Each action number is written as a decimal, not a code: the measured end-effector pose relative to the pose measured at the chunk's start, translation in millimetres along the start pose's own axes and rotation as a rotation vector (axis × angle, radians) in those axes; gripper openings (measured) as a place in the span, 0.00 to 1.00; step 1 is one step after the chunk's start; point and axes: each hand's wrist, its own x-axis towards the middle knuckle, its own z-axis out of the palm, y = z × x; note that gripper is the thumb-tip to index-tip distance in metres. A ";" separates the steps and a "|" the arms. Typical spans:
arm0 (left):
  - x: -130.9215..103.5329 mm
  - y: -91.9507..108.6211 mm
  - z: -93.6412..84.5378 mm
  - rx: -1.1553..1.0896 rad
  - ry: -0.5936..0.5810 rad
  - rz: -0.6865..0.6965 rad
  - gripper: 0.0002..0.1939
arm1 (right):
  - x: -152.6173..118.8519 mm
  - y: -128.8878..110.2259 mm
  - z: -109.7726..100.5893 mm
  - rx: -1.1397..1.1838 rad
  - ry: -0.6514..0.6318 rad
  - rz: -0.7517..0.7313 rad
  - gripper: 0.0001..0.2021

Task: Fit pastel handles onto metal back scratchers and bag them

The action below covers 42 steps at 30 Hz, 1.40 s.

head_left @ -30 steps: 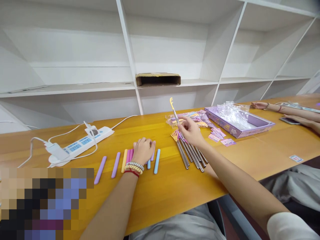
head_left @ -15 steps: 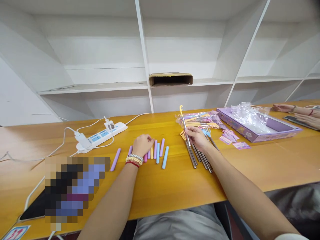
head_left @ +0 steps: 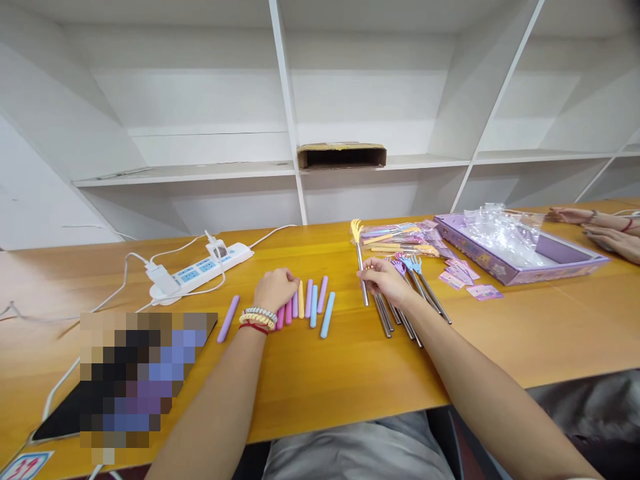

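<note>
My right hand (head_left: 385,279) grips the metal rod of a back scratcher (head_left: 362,277), its yellow claw pointing up and away. Beneath and beside that hand lie several more back scratchers (head_left: 430,297) with blue and purple claws and bare metal rods. My left hand (head_left: 275,290), fingers curled, is over the left part of a row of coloured handle sleeves. What its fingertips hold, if anything, is hidden. In the row are a yellow sleeve (head_left: 301,300), a blue sleeve (head_left: 327,315), and pink and purple ones. One purple sleeve (head_left: 229,319) lies apart on the left.
Bagged back scratchers (head_left: 400,240) lie behind my right hand. A purple box (head_left: 550,272) with clear plastic bags stands right, near small printed cards (head_left: 460,272). A power strip (head_left: 205,270) and a blurred dark device (head_left: 65,407) are left. Another person's hands (head_left: 610,240) rest far right.
My right hand has moved slightly left and lowered the yellow back scratcher, turning its claw so the prongs show. My left hand has shifted a little left, uncovering more pink sleeves.
</note>
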 end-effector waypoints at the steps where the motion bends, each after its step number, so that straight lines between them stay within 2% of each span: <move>1: -1.4 1.5 0.3 0.026 -0.009 -0.004 0.16 | -0.1 -0.5 0.2 -0.004 0.009 -0.003 0.13; 10: -11.3 18.8 5.7 0.155 -0.057 0.109 0.20 | 0.7 0.2 -0.3 -0.024 0.058 -0.033 0.12; 22: -13.5 25.1 12.2 0.207 -0.031 0.092 0.20 | -0.5 -0.9 1.0 -0.031 0.050 -0.048 0.12; 25: -13.7 27.8 9.1 0.187 -0.024 0.078 0.21 | 0.9 0.0 -3.8 0.014 0.030 -0.045 0.11; 28: -15.6 33.1 2.3 0.062 0.030 0.088 0.22 | 1.0 -1.3 -7.4 0.116 0.004 -0.064 0.13; 31: -21.3 42.6 -3.6 -0.200 0.103 0.201 0.21 | -1.0 -3.9 -6.4 0.214 -0.042 -0.085 0.16; 34: -30.5 54.1 -3.6 -0.405 0.110 0.344 0.16 | -2.9 -5.5 -2.4 0.299 -0.059 -0.092 0.19; 36: -36.8 60.7 -1.0 -0.416 0.131 0.423 0.14 | -2.9 -6.0 -0.2 0.349 -0.037 -0.101 0.18; 39: -44.1 66.7 2.0 -0.357 0.170 0.530 0.16 | -2.0 -6.3 0.5 0.396 0.004 -0.088 0.14; 42: -47.7 68.5 0.5 -0.252 0.130 0.536 0.19 | -1.8 -6.0 -0.4 0.423 -0.004 -0.058 0.14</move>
